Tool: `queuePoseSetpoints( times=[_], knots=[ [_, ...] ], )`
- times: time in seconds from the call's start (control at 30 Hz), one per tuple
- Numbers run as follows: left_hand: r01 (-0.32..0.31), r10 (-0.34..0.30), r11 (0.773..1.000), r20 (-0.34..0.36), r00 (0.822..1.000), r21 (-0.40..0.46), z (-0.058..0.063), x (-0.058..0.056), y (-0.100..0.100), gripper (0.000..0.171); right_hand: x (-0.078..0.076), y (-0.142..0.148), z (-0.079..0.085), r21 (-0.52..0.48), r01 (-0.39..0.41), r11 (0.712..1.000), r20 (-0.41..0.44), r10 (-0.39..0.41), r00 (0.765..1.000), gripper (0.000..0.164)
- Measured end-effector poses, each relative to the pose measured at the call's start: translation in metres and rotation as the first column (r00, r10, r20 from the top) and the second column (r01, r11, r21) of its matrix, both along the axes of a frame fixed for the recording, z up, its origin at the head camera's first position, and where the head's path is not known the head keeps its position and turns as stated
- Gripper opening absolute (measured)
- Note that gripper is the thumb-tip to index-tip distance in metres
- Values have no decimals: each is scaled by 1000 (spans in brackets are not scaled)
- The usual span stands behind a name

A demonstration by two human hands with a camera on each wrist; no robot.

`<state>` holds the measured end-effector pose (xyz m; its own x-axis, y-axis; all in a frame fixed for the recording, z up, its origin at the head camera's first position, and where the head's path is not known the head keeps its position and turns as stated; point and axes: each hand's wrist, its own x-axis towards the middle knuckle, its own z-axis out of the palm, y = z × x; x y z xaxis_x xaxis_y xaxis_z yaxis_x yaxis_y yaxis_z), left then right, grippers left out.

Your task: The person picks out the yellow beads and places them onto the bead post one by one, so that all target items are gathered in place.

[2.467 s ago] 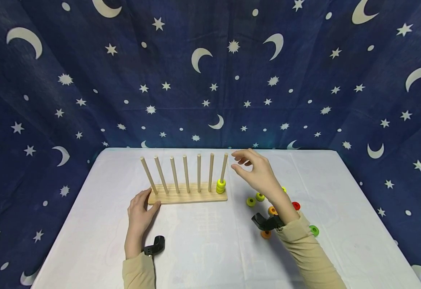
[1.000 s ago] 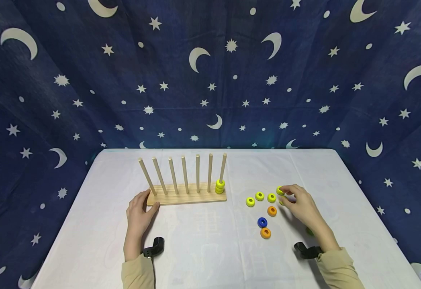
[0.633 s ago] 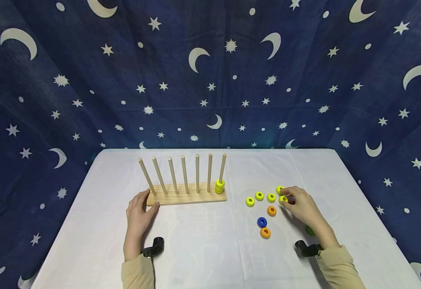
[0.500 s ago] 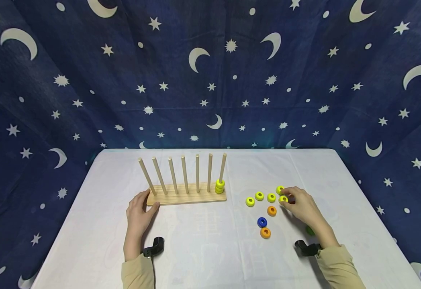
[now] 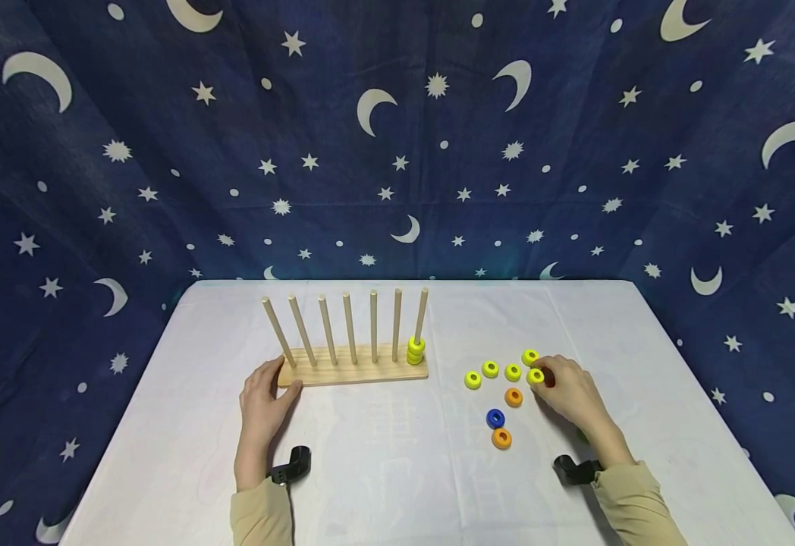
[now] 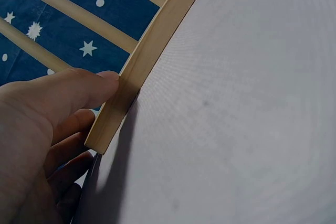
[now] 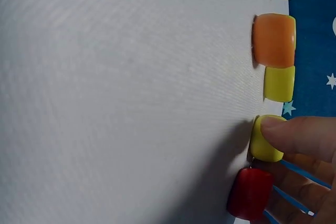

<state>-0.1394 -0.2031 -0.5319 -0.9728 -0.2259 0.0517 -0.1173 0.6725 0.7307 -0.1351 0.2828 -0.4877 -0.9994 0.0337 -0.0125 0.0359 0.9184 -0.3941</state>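
My left hand point(image 5: 262, 398) grips the left end of the wooden peg stand point(image 5: 353, 371). Its thumb lies on the base's front edge in the left wrist view, with the other fingers behind the end. Several upright pegs stand on the base; the rightmost carries a small stack of yellow beads point(image 5: 415, 352). At the right, my right hand point(image 5: 571, 390) pinches a yellow bead point(image 5: 535, 376) low at the tabletop. In the right wrist view, the thumb presses on that bead point(image 7: 266, 139), and a red bead point(image 7: 250, 194) sits right beside it, mostly hidden in the head view.
More yellow beads point(image 5: 489, 369) lie left of my right hand, and another yellow bead point(image 5: 530, 356) just behind it. Nearer are orange beads point(image 5: 513, 397) and a blue bead point(image 5: 495, 418). A green bead point(image 5: 582, 436) is mostly covered by the right wrist. A starry cloth point(image 5: 397, 152) hangs behind.
My right hand came away from the rightmost peg, down and right to the loose beads. Its fingers then closed from the rear yellow bead onto the nearer one. My left hand stayed put.
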Motion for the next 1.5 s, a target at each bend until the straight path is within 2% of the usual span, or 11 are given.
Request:
queuePoseSetpoints(
  times=[0.3,0.47,0.7,1.0,1.27,1.5],
  knots=[
    [9,-9,1000,13,1000,-4,0,-1,1,62,-2,-1,3,-32,26,999,8,-26,1000,39],
    [14,-14,1000,17,1000,-3,1,-1,1,61,-2,-1,12,-82,-1,997,-16,0,1000,40],
    [7,-7,1000,9,1000,-12,1,-2,0,62,-6,-9,32,-125,-51,991,-60,44,997,38],
    [12,-12,1000,1,1000,5,2,0,-1,62,-14,-31,63,-123,-115,986,-151,96,984,36],
    [17,-17,1000,14,1000,-2,2,0,-1,62,-23,-50,90,-157,-131,979,-123,112,986,37],
    [16,-16,1000,9,1000,-1,1,0,-1,62,-30,-68,102,-177,-182,967,-193,148,970,36]
  ],
)
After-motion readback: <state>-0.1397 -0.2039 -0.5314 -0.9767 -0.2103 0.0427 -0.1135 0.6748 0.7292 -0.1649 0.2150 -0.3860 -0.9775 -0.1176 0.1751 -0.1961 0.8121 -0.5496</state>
